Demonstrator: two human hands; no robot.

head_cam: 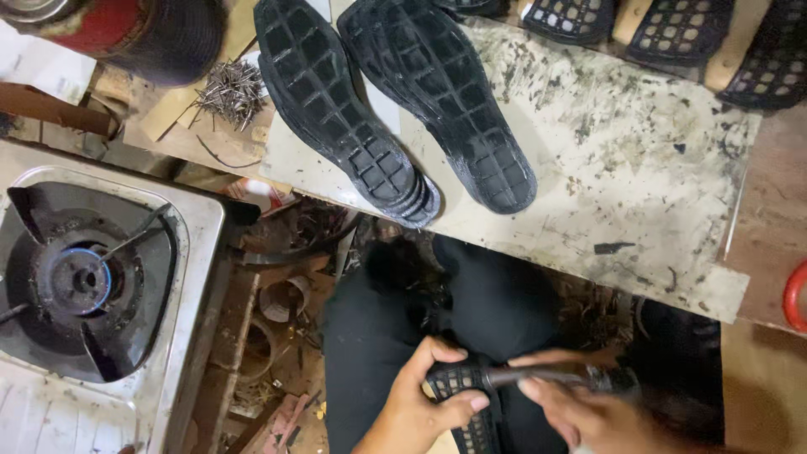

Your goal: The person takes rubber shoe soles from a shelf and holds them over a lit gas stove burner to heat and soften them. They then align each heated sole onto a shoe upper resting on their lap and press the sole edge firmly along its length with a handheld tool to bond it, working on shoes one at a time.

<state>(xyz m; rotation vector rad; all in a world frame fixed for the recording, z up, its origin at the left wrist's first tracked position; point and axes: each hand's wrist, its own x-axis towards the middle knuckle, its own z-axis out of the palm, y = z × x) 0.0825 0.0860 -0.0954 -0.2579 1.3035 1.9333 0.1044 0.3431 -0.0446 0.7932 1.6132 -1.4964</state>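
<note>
Left hand [420, 402] grips black lattice shoe upper [461, 403]; right hand [580, 412] holds dark tool [546, 376] against it.

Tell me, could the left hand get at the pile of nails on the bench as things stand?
Probably not right away. The left hand grips a black lattice shoe upper down at the lap, and the pile of nails lies far off on the bench. Nothing blocks the path otherwise.
</note>
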